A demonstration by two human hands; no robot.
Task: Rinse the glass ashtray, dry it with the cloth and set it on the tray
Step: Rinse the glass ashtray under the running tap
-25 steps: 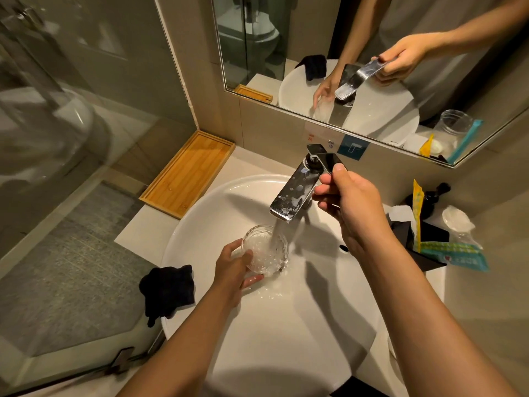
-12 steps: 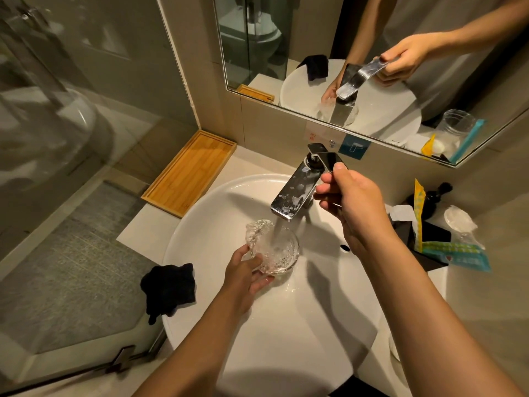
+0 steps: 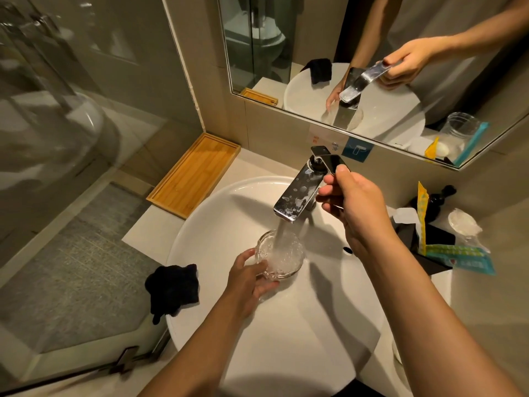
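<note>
My left hand (image 3: pixel 248 279) holds the round glass ashtray (image 3: pixel 286 257) by its near-left rim, inside the white basin (image 3: pixel 217 224). Water streams from the chrome tap (image 3: pixel 297 196) straight into the ashtray and froths there. My right hand (image 3: pixel 355 202) grips the tap's dark lever (image 3: pixel 329 161) at the back of the spout. A black cloth (image 3: pixel 173 287) lies crumpled over the basin's left edge. The wooden tray (image 3: pixel 197 173) sits on the counter to the far left, against the wall, with nothing in it.
A mirror (image 3: pixel 372 67) hangs behind the tap. Packets and a black holder (image 3: pixel 435 242) crowd the counter to the right of the basin. A glass shower partition (image 3: pixel 57 138) stands on the left, beside the counter's edge.
The ashtray, tipped on edge half a second ago, now sits level again under the stream, slightly further right than at first. My right hand stays on the lever.
</note>
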